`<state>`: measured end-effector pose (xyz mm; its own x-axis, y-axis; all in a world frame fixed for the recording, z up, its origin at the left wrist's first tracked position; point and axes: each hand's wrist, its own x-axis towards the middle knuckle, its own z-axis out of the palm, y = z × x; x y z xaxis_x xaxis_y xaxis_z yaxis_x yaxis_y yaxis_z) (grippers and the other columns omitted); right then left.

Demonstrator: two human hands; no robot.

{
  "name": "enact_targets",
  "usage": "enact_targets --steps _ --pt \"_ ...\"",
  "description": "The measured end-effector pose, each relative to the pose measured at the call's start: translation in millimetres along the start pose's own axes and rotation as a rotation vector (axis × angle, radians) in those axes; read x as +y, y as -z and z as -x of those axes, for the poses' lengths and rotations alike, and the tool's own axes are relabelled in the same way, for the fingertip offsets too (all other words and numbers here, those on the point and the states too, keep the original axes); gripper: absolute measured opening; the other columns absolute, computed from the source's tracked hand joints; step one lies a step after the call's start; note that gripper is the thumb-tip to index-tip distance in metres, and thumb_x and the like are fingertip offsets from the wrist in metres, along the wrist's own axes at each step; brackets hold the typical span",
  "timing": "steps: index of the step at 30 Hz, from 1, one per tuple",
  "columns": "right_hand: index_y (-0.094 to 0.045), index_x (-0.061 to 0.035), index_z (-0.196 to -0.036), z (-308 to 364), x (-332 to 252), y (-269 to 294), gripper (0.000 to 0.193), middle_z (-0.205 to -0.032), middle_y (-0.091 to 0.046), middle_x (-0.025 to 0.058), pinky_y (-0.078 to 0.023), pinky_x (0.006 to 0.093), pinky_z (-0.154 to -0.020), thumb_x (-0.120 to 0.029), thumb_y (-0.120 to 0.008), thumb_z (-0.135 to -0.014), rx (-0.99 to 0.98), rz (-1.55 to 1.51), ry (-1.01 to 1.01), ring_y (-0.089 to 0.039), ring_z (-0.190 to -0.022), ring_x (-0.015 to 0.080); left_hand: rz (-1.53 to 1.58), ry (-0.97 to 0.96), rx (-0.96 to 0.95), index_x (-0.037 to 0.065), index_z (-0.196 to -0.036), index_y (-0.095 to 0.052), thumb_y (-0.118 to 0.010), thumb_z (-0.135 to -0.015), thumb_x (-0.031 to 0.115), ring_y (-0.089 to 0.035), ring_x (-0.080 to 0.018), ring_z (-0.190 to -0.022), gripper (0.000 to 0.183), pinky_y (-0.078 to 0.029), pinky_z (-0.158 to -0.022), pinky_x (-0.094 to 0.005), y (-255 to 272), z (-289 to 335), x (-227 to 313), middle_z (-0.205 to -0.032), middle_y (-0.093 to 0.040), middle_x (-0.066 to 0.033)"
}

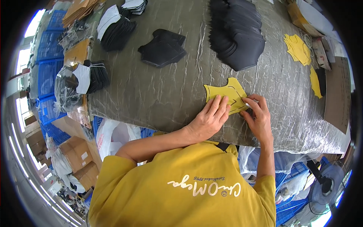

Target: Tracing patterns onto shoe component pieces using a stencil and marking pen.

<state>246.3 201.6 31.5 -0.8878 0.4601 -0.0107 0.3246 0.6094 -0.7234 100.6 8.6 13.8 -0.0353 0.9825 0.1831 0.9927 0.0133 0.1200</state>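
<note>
A yellow cut-out template (223, 90) with dark slot-like lines and a notched outline lies near the table's front edge. My left hand (207, 120) rests on its lower left part, fingers stretched flat and pressing down. At its right edge my right hand (259, 119) is closed in a pinch around a slim, pale pen-like stick (247, 104), mostly hidden by the fingers. The stick's tip is close to the template's edge. Whether another piece lies beneath the template, I cannot tell.
Fanned black pieces (238, 41) lie beyond the template, with a smaller black pair (163, 48) to their left. Tied bundles (97, 77) stand at the left edge. More yellow templates (298, 49) and a brown board (336, 92) are at right. A fan (327, 185) stands lower right.
</note>
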Motion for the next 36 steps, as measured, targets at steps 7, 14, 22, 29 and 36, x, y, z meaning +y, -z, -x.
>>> enact_targets --steps 7,14,22,29,36 --pt "-0.070 -0.0073 -0.123 -1.2 -2.6 -0.6 0.045 -0.123 -0.061 0.0107 -0.058 0.0358 -0.074 -0.001 -0.082 -0.080 -0.016 -0.018 -0.027 -0.069 -0.097 0.0277 0.007 0.013 0.001 -0.009 -0.133 -0.061 -0.055 -0.094 0.016 -0.048 -0.0468 -0.136 0.046 -0.050 -0.110 -0.0489 -0.9 2.0 2.6 -0.147 -0.050 -0.0304" --pt "-0.072 -0.0032 -0.115 -16.0 -8.1 11.8 0.031 -0.118 -0.063 0.0119 -0.055 0.0354 -0.072 0.002 -0.076 -0.085 -0.001 0.005 0.035 -0.067 -0.092 0.0255 -0.037 0.013 -0.003 -0.008 -0.131 -0.062 -0.054 -0.095 0.018 -0.048 -0.0468 -0.136 0.045 -0.048 -0.112 -0.0497 -4.1 2.1 4.4 -0.146 -0.052 -0.0300" --pt "-0.073 -0.0052 -0.094 -60.5 -49.2 -5.4 0.004 -0.085 -0.065 0.0054 -0.045 0.0367 -0.076 -0.008 -0.073 -0.091 0.061 -0.128 0.296 -0.059 -0.081 0.0239 -0.055 0.020 -0.027 -0.008 -0.131 -0.061 -0.056 -0.093 0.022 -0.051 -0.0466 -0.133 0.049 -0.045 -0.114 -0.0515 -3.7 1.6 10.0 -0.138 -0.056 -0.0279" --pt "-0.068 -0.0063 -0.092 -75.0 -42.6 -32.0 0.006 -0.083 -0.064 0.0045 -0.043 0.0388 -0.082 -0.009 -0.073 -0.091 -0.089 -0.081 0.494 -0.059 -0.080 0.0255 0.009 0.041 -0.036 -0.005 -0.132 -0.062 -0.059 -0.092 0.026 -0.053 -0.0437 -0.130 0.050 -0.042 -0.117 -0.0533 -10.2 2.7 13.8 -0.131 -0.059 -0.0251" --pt "-0.068 -0.0086 -0.089 -91.0 -42.0 -27.2 0.007 -0.082 -0.063 0.0027 -0.043 0.0397 -0.086 -0.013 -0.072 -0.093 -0.165 -0.049 0.615 -0.059 -0.078 0.0241 0.038 0.029 -0.009 -0.004 -0.126 -0.064 -0.060 -0.091 0.024 -0.055 -0.0426 -0.126 0.044 -0.044 -0.116 -0.0522 -4.9 -0.9 7.5 -0.126 -0.061 -0.0237"
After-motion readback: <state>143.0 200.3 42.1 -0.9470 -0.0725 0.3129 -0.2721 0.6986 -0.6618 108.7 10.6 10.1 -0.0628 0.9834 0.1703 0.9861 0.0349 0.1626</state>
